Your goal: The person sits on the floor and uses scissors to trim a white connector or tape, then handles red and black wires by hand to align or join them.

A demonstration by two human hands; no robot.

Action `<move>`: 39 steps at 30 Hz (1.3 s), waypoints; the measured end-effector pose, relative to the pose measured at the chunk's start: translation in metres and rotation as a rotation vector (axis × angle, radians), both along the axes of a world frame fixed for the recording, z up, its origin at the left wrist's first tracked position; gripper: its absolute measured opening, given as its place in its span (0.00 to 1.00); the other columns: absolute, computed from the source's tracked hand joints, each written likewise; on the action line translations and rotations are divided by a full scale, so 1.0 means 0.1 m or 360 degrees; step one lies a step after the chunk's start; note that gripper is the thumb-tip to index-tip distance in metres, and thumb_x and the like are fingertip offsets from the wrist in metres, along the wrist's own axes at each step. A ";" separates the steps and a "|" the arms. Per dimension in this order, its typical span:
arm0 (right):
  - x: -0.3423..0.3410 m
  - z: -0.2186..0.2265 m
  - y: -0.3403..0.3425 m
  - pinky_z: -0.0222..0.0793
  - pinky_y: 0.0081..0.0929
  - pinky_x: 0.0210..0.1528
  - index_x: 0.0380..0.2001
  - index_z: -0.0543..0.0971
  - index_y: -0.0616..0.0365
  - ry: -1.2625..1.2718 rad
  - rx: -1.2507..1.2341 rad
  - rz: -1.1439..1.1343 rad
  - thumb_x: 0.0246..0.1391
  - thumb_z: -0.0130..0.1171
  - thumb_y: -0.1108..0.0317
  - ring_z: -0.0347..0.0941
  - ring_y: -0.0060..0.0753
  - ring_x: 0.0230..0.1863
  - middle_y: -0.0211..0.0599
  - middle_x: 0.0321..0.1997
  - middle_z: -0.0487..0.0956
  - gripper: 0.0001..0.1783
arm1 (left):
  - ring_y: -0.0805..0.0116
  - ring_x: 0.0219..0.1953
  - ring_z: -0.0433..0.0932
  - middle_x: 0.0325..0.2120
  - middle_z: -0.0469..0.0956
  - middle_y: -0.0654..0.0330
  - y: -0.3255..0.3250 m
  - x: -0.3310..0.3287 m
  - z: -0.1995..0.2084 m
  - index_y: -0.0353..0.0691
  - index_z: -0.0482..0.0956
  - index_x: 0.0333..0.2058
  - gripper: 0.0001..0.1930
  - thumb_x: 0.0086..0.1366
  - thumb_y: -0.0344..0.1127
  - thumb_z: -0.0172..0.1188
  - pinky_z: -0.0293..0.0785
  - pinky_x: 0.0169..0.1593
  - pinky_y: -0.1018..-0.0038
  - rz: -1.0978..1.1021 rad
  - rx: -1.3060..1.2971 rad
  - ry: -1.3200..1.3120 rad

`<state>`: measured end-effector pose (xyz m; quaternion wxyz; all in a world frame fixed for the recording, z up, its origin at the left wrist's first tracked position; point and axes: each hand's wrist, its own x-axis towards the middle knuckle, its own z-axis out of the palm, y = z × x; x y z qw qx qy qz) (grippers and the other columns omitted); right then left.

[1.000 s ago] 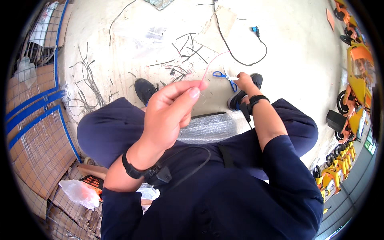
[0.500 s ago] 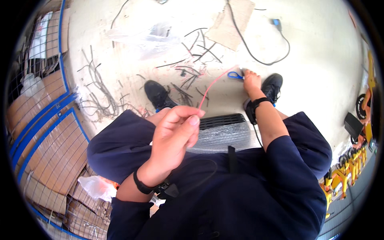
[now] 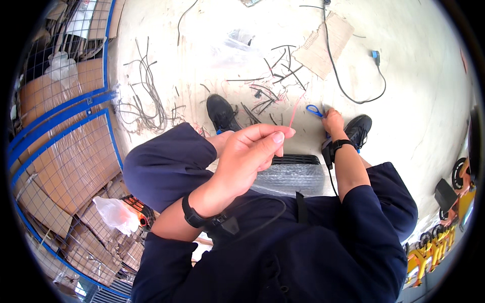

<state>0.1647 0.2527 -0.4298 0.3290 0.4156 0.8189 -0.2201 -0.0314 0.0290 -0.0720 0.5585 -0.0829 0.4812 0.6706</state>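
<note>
My left hand (image 3: pixel 247 151) is raised over my lap, with thumb and forefinger pinched on the end of a thin pink wire (image 3: pixel 294 116). The wire runs up and slightly right from the fingertips, over the floor. Farther out and to the right, my right hand (image 3: pixel 332 122) reaches down close to the floor between my shoes, its fingers closed. A blue loop handle (image 3: pixel 318 114), apparently of scissors, sticks out left of those fingers; the rest of it is hidden in the hand. Cut black wire pieces (image 3: pixel 265 103) and pink scraps lie just beyond my left hand.
A bundle of grey-black cables (image 3: pixel 149 96) lies on the floor at left, near a blue-framed mesh cage (image 3: pixel 108 50) with cardboard. Ahead are a clear plastic bag (image 3: pixel 230 53), a cardboard piece (image 3: pixel 331 43) and a cord with blue plug (image 3: pixel 375 54). Below me sits a bubble-wrapped item (image 3: pixel 293 179).
My left hand has moved right, nearer my right hand, still pinching the pink wire. The wire now stands more upright. The whole view has shifted, so the floor items appear lower and farther right.
</note>
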 end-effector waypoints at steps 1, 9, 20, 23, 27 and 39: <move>0.02 0.02 -0.01 0.71 0.42 0.52 0.41 0.75 0.56 0.0089 0.0013 0.0037 0.50 0.60 0.62 0.73 0.49 0.51 0.46 0.49 0.77 0.16 | 0.86 0.19 0.57 0.24 0.72 0.67 0.00 0.00 0.00 0.34 0.78 0.47 0.13 0.69 0.35 0.54 0.50 0.21 0.87 0.0005 -0.0010 0.0012; 0.10 0.08 0.10 0.72 0.40 0.41 0.34 0.74 0.61 0.0698 -0.0189 -0.0256 0.48 0.64 0.64 0.78 0.48 0.36 0.44 0.31 0.80 0.15 | 0.86 0.19 0.57 0.22 0.72 0.67 0.01 0.02 0.19 0.32 0.79 0.46 0.12 0.68 0.32 0.54 0.52 0.21 0.86 0.0001 -0.0057 0.0125; -0.68 3.25 1.20 0.72 0.23 0.37 0.39 0.67 0.62 0.1379 -0.0205 -0.0052 0.63 0.50 0.72 0.76 0.24 0.34 0.34 0.30 0.78 0.06 | 0.85 0.19 0.58 0.23 0.73 0.67 -0.05 0.09 0.45 0.32 0.78 0.46 0.13 0.68 0.33 0.54 0.54 0.21 0.87 0.0002 0.0246 0.0342; -0.68 4.21 0.69 0.69 0.19 0.35 0.41 0.69 0.62 0.1504 -0.0633 -0.0062 0.65 0.49 0.67 0.73 0.20 0.31 0.30 0.27 0.75 0.08 | 0.85 0.19 0.61 0.25 0.75 0.66 -0.08 0.13 0.52 0.32 0.78 0.46 0.13 0.68 0.33 0.53 0.55 0.21 0.87 -0.0039 0.0329 0.0403; -0.45 4.74 -0.30 0.65 0.19 0.27 0.35 0.74 0.61 0.1349 -0.1095 -0.0148 0.66 0.49 0.65 0.71 0.19 0.24 0.28 0.24 0.74 0.10 | 0.85 0.18 0.62 0.23 0.74 0.65 -0.09 0.17 0.53 0.31 0.77 0.47 0.14 0.68 0.34 0.54 0.55 0.20 0.87 -0.0087 0.0349 0.0402; -0.62 4.56 -0.82 0.60 0.29 0.20 0.25 0.76 0.61 0.1419 -0.0829 0.0248 0.61 0.55 0.65 0.64 0.36 0.15 0.39 0.14 0.69 0.13 | 0.86 0.16 0.62 0.21 0.74 0.65 -0.18 0.20 0.57 0.29 0.76 0.48 0.14 0.66 0.30 0.52 0.55 0.19 0.89 -0.0221 0.0494 0.0203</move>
